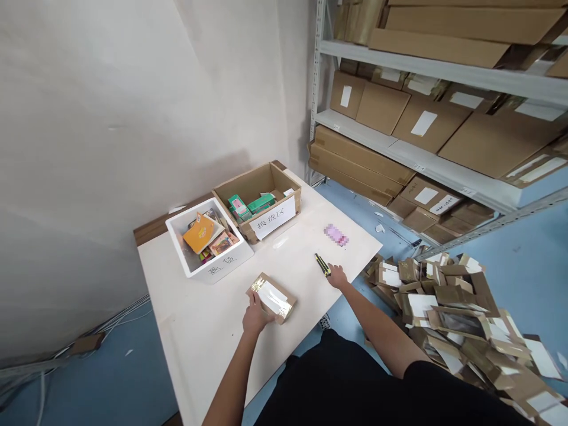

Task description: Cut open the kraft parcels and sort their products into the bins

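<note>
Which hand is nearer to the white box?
Left. The left hand holds a parcel in front and right of the white box; the right hand, with a cutter, is farther right.

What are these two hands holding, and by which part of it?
The left hand holds a taped cardboard parcel along its near-left side. The right hand holds a black-and-yellow cutter by its near end.

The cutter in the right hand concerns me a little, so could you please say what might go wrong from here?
The bare left hand grips the taped box, so the cutter in the right hand could nick it if used there; whether the cutter is open is too small to tell.
The loose cardboard pile beside the table might be a trip hazard.
</note>
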Motion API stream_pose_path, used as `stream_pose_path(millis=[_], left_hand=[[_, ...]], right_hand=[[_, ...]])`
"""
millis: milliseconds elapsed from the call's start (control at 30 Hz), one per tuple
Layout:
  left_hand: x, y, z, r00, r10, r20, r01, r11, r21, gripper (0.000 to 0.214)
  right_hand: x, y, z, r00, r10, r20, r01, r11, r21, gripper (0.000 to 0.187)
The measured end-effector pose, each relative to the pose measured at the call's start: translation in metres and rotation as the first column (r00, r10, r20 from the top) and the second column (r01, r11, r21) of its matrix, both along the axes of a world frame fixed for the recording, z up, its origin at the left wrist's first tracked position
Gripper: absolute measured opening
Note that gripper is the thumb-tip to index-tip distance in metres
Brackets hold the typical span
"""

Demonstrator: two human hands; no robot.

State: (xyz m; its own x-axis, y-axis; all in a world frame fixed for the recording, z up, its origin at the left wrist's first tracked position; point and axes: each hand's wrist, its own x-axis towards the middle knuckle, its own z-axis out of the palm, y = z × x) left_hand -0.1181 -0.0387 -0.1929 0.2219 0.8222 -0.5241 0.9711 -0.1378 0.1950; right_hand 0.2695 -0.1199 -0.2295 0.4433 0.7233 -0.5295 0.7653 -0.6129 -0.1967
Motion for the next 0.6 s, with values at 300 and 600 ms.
stream_pose_path(millis=[300, 600], left_hand=[[0.042, -0.032, -0.002, 0.985, 0.165, -0.054, -0.168, 0.985, -0.050, 0.136], [0.053, -0.030, 0.001, 0.973, 0.212, -0.096, -0.223, 0.968, -0.116, 0.139]], right_hand=[[0.023, 0.042, -0.048, 0.977, -0.090, -0.193, 0.089, 0.996, -0.014, 0.051], [-0.028, 0.083, -0.030, 0.871, -0.016, -0.491, 0.059, 0.996, 0.072, 0.037]])
